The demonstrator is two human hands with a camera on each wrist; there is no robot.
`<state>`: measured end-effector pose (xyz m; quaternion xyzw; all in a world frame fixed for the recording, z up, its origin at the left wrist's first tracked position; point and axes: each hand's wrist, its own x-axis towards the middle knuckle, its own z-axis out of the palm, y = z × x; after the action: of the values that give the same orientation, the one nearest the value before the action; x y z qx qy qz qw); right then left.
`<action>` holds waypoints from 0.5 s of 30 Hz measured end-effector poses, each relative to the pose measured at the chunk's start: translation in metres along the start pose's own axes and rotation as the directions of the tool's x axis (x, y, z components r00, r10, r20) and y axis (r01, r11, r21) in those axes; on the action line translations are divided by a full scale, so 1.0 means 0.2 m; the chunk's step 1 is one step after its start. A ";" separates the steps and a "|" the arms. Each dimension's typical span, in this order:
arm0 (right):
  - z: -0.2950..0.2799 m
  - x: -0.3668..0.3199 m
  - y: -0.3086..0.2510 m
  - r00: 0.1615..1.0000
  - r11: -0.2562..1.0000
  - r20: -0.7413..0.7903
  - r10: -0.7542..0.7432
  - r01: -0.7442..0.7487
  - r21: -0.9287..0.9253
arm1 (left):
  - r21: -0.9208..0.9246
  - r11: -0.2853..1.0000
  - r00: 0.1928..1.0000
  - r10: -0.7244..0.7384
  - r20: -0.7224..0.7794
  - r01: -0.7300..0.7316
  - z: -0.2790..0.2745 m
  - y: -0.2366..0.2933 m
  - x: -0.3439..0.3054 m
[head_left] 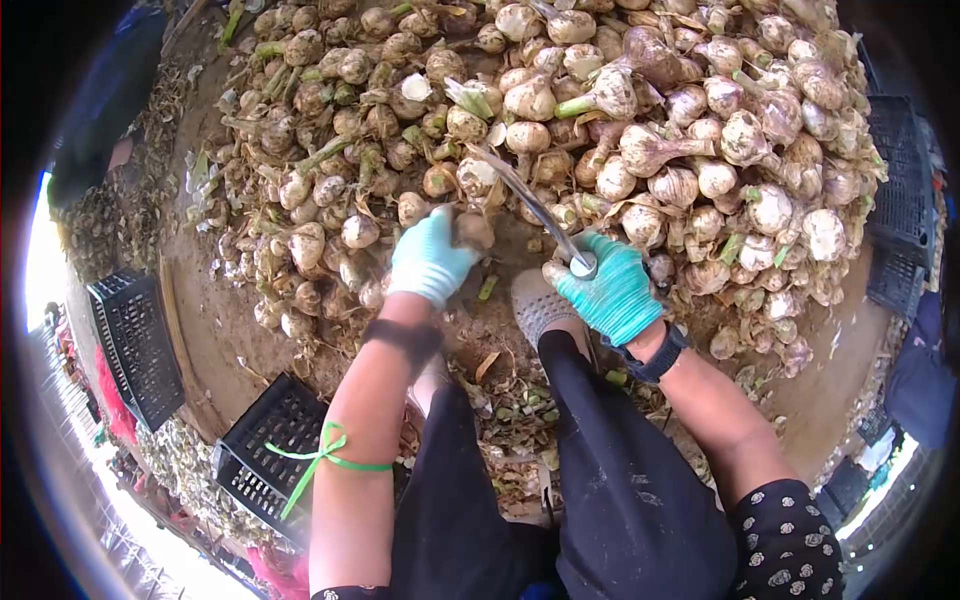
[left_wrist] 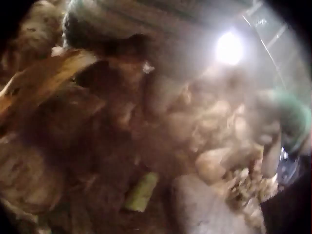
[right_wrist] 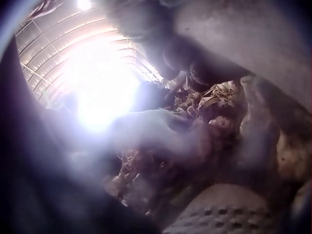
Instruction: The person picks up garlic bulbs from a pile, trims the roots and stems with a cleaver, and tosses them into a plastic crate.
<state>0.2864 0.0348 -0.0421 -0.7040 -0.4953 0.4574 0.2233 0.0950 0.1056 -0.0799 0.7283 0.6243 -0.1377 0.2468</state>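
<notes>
My left hand (head_left: pixel 432 258), in a pale teal and white glove, grips a garlic bulb (head_left: pixel 473 232) at the front of the garlic heap (head_left: pixel 540 95); both are motion-blurred. In a brighter teal glove, my right hand (head_left: pixel 615 290) holds a curved-blade knife (head_left: pixel 530 197) by its handle. The blade points up and left, its tip over the bulbs beyond my left hand. Many bulbs in the heap are dirt-covered, some with green stems. The left wrist view is blurred, with a cut green stem piece (left_wrist: pixel 142 192) lying on the soil.
Below the hands are my grey perforated shoe (head_left: pixel 540 303) and dark trouser legs (head_left: pixel 640 470). Black plastic crates stand at left (head_left: pixel 137 345), near my left forearm (head_left: pixel 275 440) and at far right (head_left: pixel 900 180). Leaf scraps (head_left: pixel 515 420) litter the ground between my legs.
</notes>
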 end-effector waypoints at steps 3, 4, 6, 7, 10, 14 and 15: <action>0.00 -0.01 -0.01 0.999 0.999 -0.013 -0.042 0.042 0.021 | -0.854 0.519 0.993 0.071 0.091 0.041 -0.05 -0.10 -0.11; 0.01 -0.03 -0.01 0.999 0.999 -0.012 -0.035 0.035 0.025 | -0.990 0.078 0.981 0.148 0.129 0.119 -0.09 -0.08 -0.18; 0.05 -0.04 -0.03 0.988 0.987 0.009 -0.156 0.155 0.029 | -0.976 -0.109 0.964 0.213 0.162 0.188 -0.12 -0.09 -0.28; 0.04 -0.04 -0.07 0.955 0.956 0.043 -0.292 0.293 -0.024 | -0.964 -0.193 0.955 0.268 0.129 0.185 -0.12 -0.11 -0.32; 0.05 -0.07 -0.12 0.858 0.820 0.151 -0.491 0.513 -0.253 | -0.998 0.061 0.952 0.304 0.040 0.022 -0.09 -0.15 -0.36; 0.08 -0.10 -0.18 0.811 0.717 0.264 -0.523 0.586 -0.379 | -0.978 -0.199 0.959 0.282 0.005 0.063 -0.02 -0.20 -0.48; 0.09 -0.11 -0.18 0.773 0.682 0.256 -0.581 0.634 -0.365 | -0.890 -0.420 0.969 0.230 0.087 0.180 -0.07 -0.16 -0.50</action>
<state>0.2503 0.0270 -0.0134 -0.5020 -0.8013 0.2770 0.1708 0.0441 0.0320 -0.0231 0.1723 0.3960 0.3708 0.8222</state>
